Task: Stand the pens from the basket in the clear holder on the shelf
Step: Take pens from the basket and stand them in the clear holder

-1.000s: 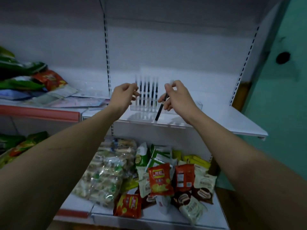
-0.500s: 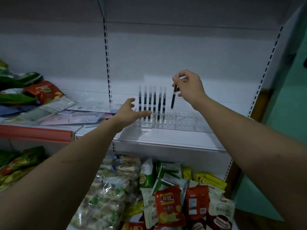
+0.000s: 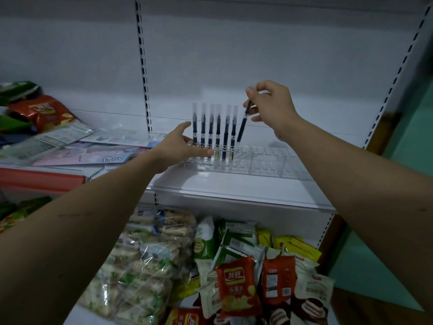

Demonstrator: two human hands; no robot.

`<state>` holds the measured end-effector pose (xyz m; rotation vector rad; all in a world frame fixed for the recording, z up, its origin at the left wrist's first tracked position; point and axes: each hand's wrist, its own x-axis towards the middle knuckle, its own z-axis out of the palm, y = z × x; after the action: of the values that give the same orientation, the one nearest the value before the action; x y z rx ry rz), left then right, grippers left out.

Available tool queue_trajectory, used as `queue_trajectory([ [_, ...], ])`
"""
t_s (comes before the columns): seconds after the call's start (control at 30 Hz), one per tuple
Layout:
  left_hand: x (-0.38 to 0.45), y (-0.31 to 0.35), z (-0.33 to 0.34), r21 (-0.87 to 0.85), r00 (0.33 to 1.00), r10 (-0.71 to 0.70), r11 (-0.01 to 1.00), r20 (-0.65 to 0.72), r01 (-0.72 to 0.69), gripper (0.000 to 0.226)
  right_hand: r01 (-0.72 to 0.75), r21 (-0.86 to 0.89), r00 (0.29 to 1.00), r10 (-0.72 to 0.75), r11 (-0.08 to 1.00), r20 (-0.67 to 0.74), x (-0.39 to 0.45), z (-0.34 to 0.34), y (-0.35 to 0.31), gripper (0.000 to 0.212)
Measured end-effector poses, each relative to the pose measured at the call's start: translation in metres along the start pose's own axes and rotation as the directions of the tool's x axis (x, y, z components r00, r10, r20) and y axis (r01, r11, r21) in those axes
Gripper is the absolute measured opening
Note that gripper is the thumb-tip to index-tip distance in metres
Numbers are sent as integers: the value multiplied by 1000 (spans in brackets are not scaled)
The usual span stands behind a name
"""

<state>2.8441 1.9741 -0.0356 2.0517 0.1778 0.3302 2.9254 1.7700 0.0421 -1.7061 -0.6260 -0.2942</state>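
A clear holder (image 3: 262,160) sits on the white shelf (image 3: 234,191). Several black pens with clear caps (image 3: 218,127) stand upright in its left end. My right hand (image 3: 271,106) pinches one more black pen (image 3: 244,121) by its top; the pen tilts, with its lower tip just above the holder, right of the standing row. My left hand (image 3: 180,146) is flat with straight fingers, touching the holder's left front beside the first pens. No basket is in view.
Packets and papers (image 3: 70,146) lie on the shelf to the left, with a red snack bag (image 3: 44,111). Below, a lower shelf holds many snack packs (image 3: 236,287). Perforated uprights (image 3: 144,66) divide the back wall.
My right hand has lifted the pen from in front of the holder and moved it right of the row, now tilted above the holder. My left hand opened and settled against the holder's left front.
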Motion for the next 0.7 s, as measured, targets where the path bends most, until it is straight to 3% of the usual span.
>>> queue_trajectory([
  [0.17,-1,1,1,0,1000,-3,1000,-14,3,114,13,-41,1000,-11,999,29,-4,-1,-1,12],
  [0.5,-10,1,0,-25,1000,-2,1000,-14,2,111,-88,-186,977,121,979,177,-30,2,32,16],
  [0.7,-30,12,-7,-39,999,7,999,-42,-9,106,-141,-215,961,186,966,203,-44,-9,16,41],
])
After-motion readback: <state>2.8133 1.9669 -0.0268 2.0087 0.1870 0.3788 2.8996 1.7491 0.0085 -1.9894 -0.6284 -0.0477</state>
